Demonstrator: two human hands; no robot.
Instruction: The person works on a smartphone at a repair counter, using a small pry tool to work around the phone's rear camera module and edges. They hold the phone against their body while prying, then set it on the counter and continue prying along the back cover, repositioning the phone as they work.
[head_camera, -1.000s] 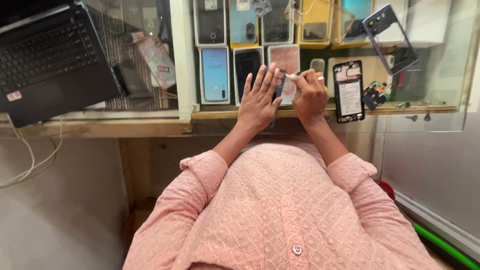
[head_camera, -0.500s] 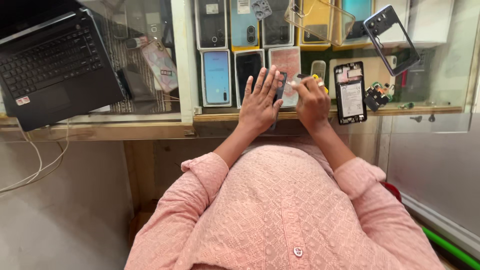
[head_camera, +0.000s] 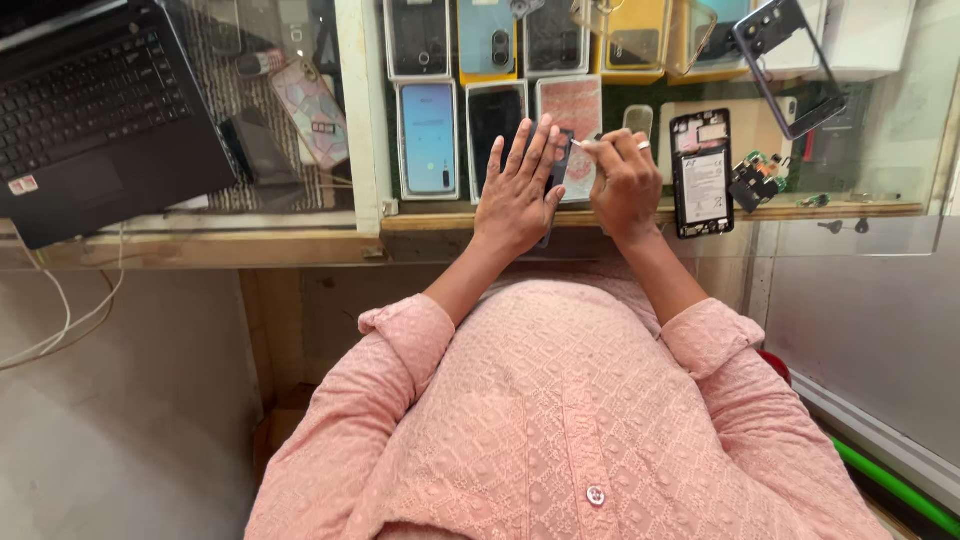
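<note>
My left hand (head_camera: 517, 190) lies flat with fingers spread on a dark phone (head_camera: 556, 172) at the front of the glass counter (head_camera: 640, 225). My right hand (head_camera: 625, 180) is closed around a thin light-coloured tool (head_camera: 583, 146), whose tip points left toward the fingertips of my left hand. Most of the phone is hidden under my left hand. An opened black phone (head_camera: 702, 174) with its insides showing lies just right of my right hand, with small loose parts (head_camera: 753, 180) beside it.
Several phones (head_camera: 430, 135) are lined up under the glass. A black laptop (head_camera: 95, 110) sits at the far left with white cables (head_camera: 60, 320) hanging below. A phone frame (head_camera: 785, 60) and a white box (head_camera: 865, 35) are at the back right.
My left hand has stayed flat on the phone. My right hand has turned slightly and the tool's tip now points left near my left fingertips.
</note>
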